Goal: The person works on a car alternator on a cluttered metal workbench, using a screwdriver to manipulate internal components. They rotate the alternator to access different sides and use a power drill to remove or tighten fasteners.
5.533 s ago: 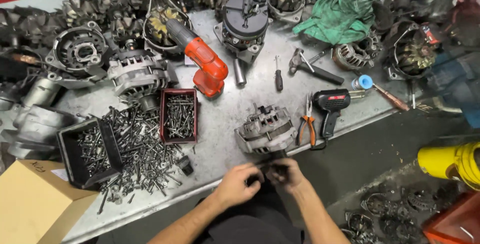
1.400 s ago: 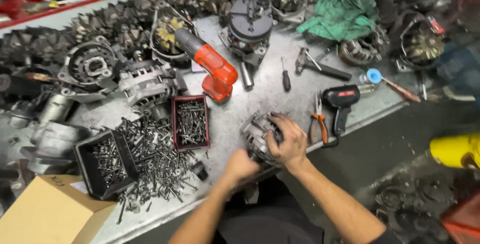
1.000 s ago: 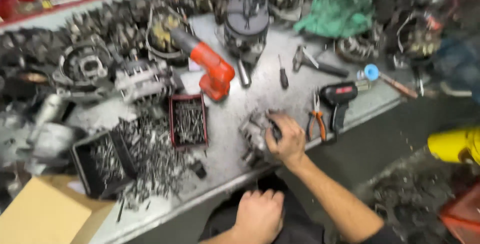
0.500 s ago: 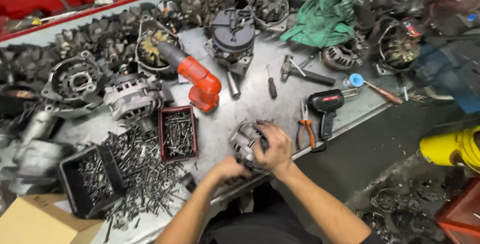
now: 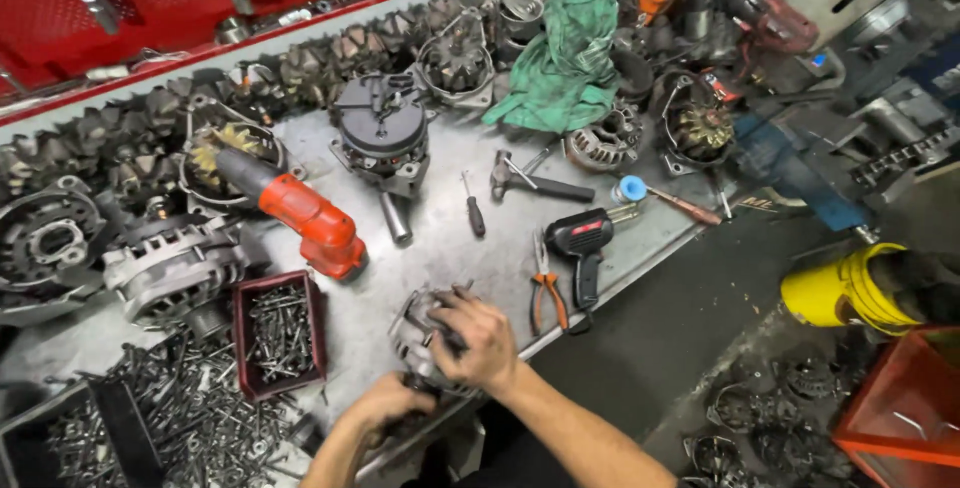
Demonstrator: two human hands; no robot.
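Both hands, left hand (image 5: 388, 400) and right hand (image 5: 484, 340), clamp the alternator (image 5: 420, 333) between them at the bench (image 5: 440, 248) edge.

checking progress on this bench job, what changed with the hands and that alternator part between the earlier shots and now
Both hands were together at the bench edge, off the alternator. The right hand then moved up and gripped it; the left hand dropped away about a second ago and is now back at its lower edge. The alternator stayed in its spot; the orange power tool, pliers and red screw tray did not move.

Dull cast-metal alternator (image 5: 425, 333) (greasy), scuffed grey metal bench (image 5: 440, 248), crumpled green cloth (image 5: 560, 53).
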